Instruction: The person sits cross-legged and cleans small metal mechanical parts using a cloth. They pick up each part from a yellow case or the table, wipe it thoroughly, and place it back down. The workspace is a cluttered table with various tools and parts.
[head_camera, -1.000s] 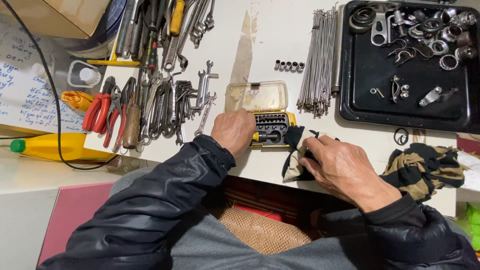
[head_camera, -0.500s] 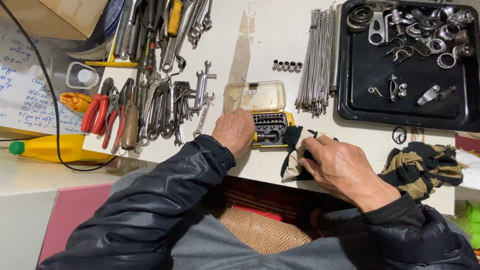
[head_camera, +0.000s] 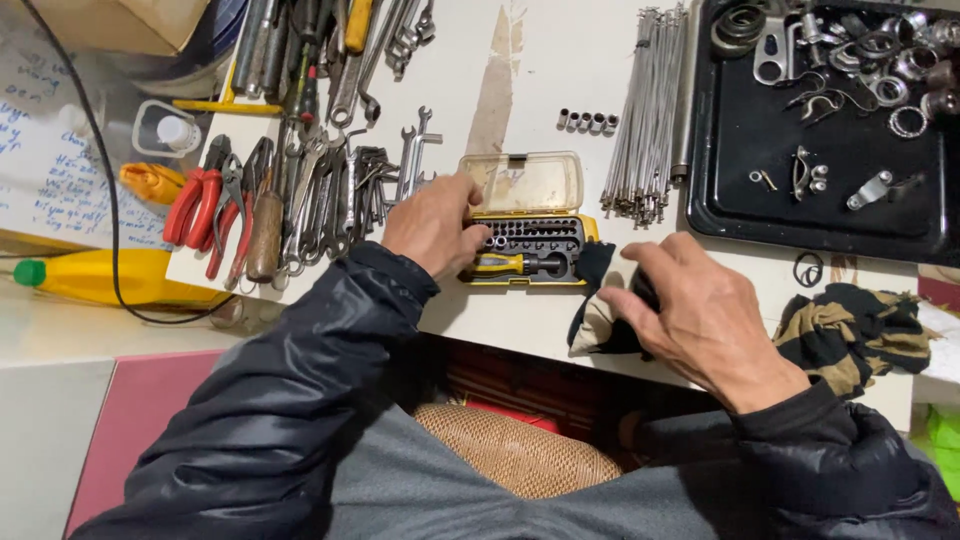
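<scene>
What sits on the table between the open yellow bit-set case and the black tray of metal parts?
In the head view, a bundle of thin metal spokes lies between the bit-set case and the black tray, running lengthwise along the tray's left edge.

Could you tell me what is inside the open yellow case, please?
The case holds rows of bits and a yellow-handled driver; the left hand covers its left end.

We see a yellow-and-black bit case (head_camera: 528, 247) with clear lid, black-and-tan striped rag (head_camera: 848, 338), red-handled pliers (head_camera: 198, 207), black tray (head_camera: 790, 190), white desk (head_camera: 570, 70), yellow bottle (head_camera: 100, 277) with green cap.
</scene>
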